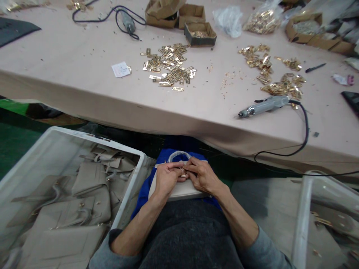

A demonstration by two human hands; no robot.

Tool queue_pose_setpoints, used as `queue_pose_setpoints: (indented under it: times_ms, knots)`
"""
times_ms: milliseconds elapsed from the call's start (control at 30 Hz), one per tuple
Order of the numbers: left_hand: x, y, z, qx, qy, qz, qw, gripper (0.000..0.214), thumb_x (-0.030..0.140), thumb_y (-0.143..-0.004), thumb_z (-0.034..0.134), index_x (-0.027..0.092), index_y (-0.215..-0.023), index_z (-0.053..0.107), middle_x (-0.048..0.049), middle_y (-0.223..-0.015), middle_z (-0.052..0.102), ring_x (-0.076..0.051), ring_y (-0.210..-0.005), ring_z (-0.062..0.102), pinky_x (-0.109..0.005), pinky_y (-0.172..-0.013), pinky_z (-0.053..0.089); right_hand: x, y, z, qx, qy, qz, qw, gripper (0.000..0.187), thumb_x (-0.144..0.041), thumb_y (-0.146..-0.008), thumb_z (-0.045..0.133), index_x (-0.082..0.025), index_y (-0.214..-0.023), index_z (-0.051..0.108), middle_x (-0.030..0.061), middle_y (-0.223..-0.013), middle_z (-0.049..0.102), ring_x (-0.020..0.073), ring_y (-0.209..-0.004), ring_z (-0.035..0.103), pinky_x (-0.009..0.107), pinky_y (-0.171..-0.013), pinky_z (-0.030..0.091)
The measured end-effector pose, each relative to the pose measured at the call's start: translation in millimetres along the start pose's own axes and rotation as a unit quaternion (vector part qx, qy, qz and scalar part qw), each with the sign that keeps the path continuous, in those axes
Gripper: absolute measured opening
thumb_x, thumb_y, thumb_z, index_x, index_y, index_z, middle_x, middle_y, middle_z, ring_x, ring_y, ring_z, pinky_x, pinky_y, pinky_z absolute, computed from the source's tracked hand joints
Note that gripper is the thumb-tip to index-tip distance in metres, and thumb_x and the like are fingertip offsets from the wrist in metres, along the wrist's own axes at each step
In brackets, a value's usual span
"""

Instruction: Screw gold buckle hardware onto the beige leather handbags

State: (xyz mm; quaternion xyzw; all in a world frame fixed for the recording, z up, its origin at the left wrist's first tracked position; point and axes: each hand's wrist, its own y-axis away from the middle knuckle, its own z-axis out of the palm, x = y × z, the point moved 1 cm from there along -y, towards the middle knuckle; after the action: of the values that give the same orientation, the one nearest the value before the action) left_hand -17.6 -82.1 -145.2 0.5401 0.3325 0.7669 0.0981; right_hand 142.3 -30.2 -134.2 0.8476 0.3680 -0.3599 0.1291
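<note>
A pale handbag (179,194) lies across my lap, its looped handle (178,152) pointing away from me. Over its upper middle, my left hand (167,177) and my right hand (204,175) meet with fingers pinched together. Between the fingertips shows a small gold metal fitting (183,173) at the bag's front; the fingers cover most of it, so its exact seating is hidden. On the table ahead, to the right, rests a grey electric screwdriver (265,105) with a black cord. Flat gold metal plates (171,65) are heaped near the table's middle.
To my left stands a white bin (140,158) of beige handbags (70,220); another bin (304,216) with bags is at right. The table (92,89) also carries wrapped gold fittings (284,86), small cardboard boxes (200,35), a second screwdriver (128,23) and a pen (315,68).
</note>
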Motion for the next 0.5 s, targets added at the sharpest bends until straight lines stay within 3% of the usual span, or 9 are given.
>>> queue_pose_setpoints:
  times_ms: [200, 500]
  knots:
    - [4, 0, 1.7, 0.033, -0.005, 0.004, 0.999, 0.025, 0.023, -0.061, 0.077, 0.006, -0.080, 0.076, -0.0105, -0.057, 0.071, -0.019, -0.045, 0.067, -0.022, -0.040, 0.053, 0, 0, -3, -0.016, 0.043, -0.034, 0.998, 0.013, -0.020, -0.097, 0.063, -0.021, -0.106, 0.072, 0.0069, -0.100, 0.065, 0.0185, -0.090, 0.062, 0.029, -0.078, 0.047]
    - [5, 2, 1.1, -0.008, 0.030, 0.003, 1.000, 0.033, 0.029, -0.064, 0.083, 0.004, -0.084, 0.078, -0.0153, -0.066, 0.075, -0.019, -0.053, 0.071, -0.024, -0.052, 0.060, 6, -5, -14, -0.046, 0.019, -0.040, 0.998, 0.023, -0.016, -0.103, 0.052, -0.021, -0.108, 0.074, 0.0056, -0.102, 0.068, 0.0156, -0.090, 0.063, 0.025, -0.078, 0.046]
